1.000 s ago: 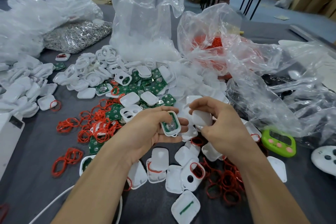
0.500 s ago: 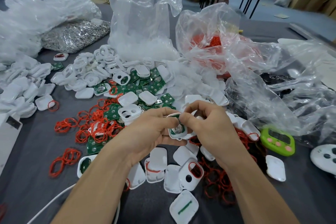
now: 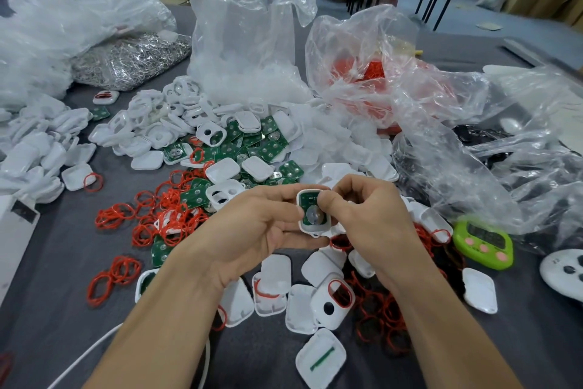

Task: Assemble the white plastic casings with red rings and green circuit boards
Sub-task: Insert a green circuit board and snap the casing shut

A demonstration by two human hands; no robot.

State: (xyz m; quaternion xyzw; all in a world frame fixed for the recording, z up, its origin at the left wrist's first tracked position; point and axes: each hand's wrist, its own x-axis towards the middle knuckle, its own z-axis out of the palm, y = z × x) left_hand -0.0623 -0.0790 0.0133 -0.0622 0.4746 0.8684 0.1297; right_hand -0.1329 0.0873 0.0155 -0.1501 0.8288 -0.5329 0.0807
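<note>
Your left hand (image 3: 252, 231) cradles the white casing (image 3: 315, 232) just above the table, fingers curled beneath it and thumb on its left rim; your right hand (image 3: 369, 224) pinches its top, thumb pressing the green circuit board (image 3: 310, 219) seated inside. Bare grey table (image 3: 63, 262) lies open at near left around a white cable (image 3: 85, 356) and at near right. Ahead, loose casings (image 3: 274, 275), spare boards (image 3: 268, 148) and red rings (image 3: 116, 272) crowd up to the clear plastic bags (image 3: 249, 25). Behind them, table legs (image 3: 435, 3) stand on a blue floor (image 3: 467, 14). You hold one casing and one green timer (image 3: 481, 245) sits to your right; the loose parts are too many to count
</note>
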